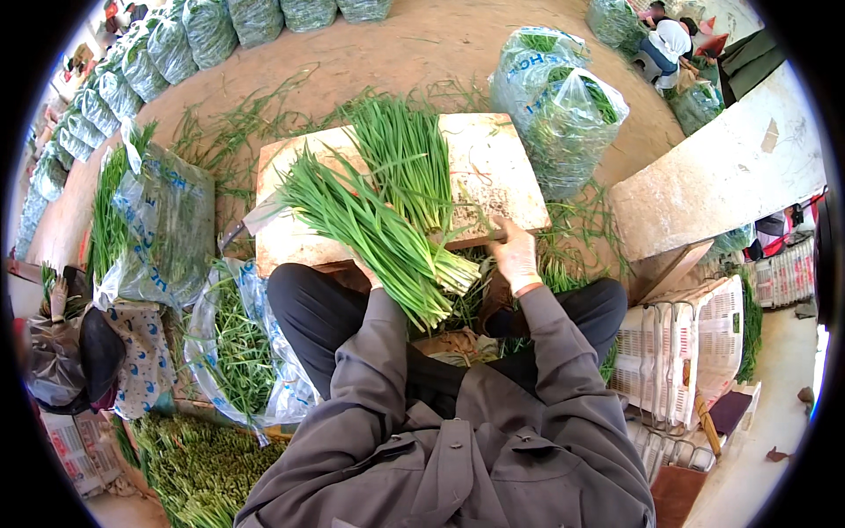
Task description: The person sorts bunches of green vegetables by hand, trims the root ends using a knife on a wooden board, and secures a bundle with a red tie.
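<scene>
A loose bunch of garlic chives point(378, 233) lies slanted over the near side of a worn pale board point(493, 163), its pale stem ends pointing toward my lap. My left hand point(368, 271), mostly hidden under the leaves, grips this bunch from below. Behind it, a second pile of chives point(405, 145) rests on the board with stems toward me. My right hand point(517, 255), gloved, closes round a short dark-handled tool point(498, 236) at the board's near edge; its kind is not clear. At the board's left edge lies a knife point(236, 233) with a dark handle, its blade partly under the leaves.
Filled clear bags point(167, 220) stand at the left, with more bags point(559, 106) beyond the board. Loose leaves point(238, 132) litter the floor. White plastic crates point(673, 348) and a pale slab point(722, 176) are at the right. Another person point(671, 42) crouches far right.
</scene>
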